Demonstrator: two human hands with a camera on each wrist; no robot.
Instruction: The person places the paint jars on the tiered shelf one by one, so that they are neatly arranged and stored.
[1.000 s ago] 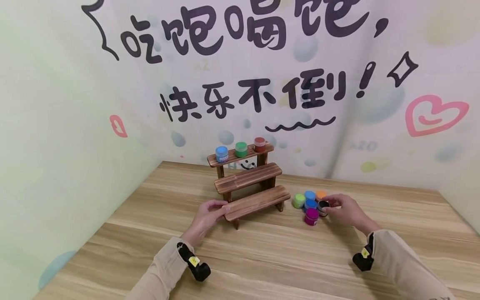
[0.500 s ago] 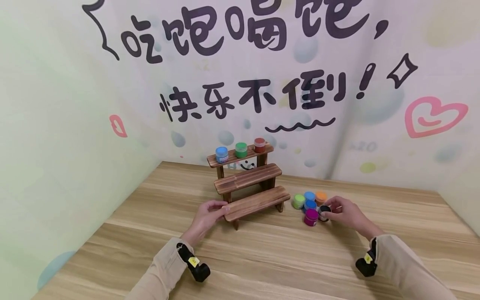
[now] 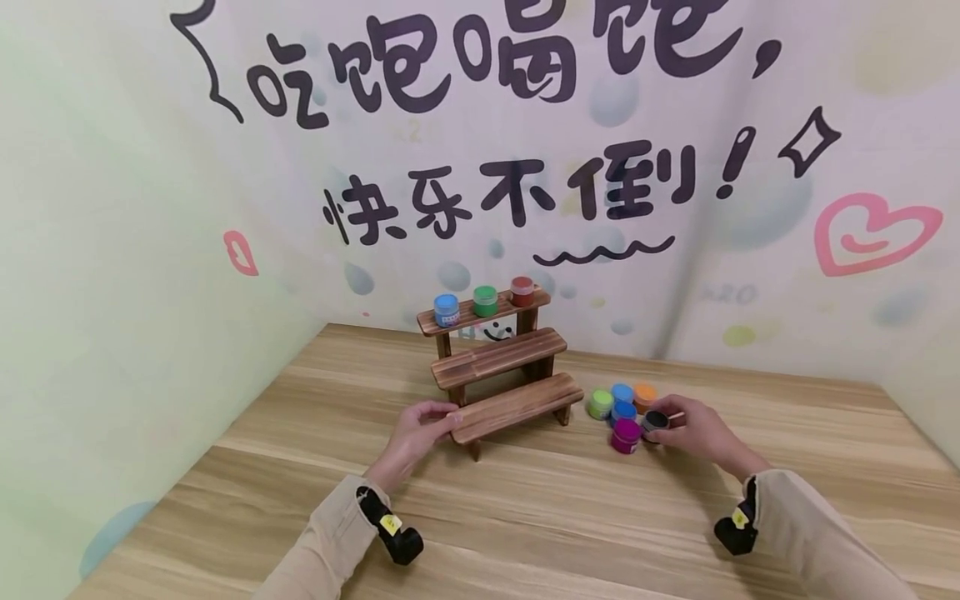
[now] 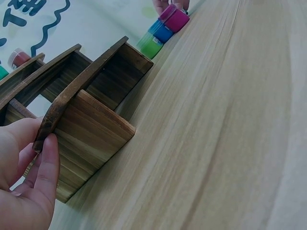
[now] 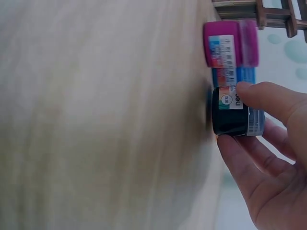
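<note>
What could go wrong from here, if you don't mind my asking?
The right hand pinches the black round plastic jar, which might slip from that grip. The magenta round plastic jar stands close by and could be knocked. The left hand pinches the lowest shelf of the brown wooden three-tier stand; a tug might topple the light-blue round jar, green round jar and red round jar on top.

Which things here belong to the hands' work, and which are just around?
Likely part of the work:
black jar, in the right hand
wooden stand, gripped by the left hand
red jar, green jar, blue jar, atop the stand
lime jar, light blue jar, dark blue jar, orange jar, purple jar, beside the stand

Just around:
table
printed backdrop
wrist cameras
</note>
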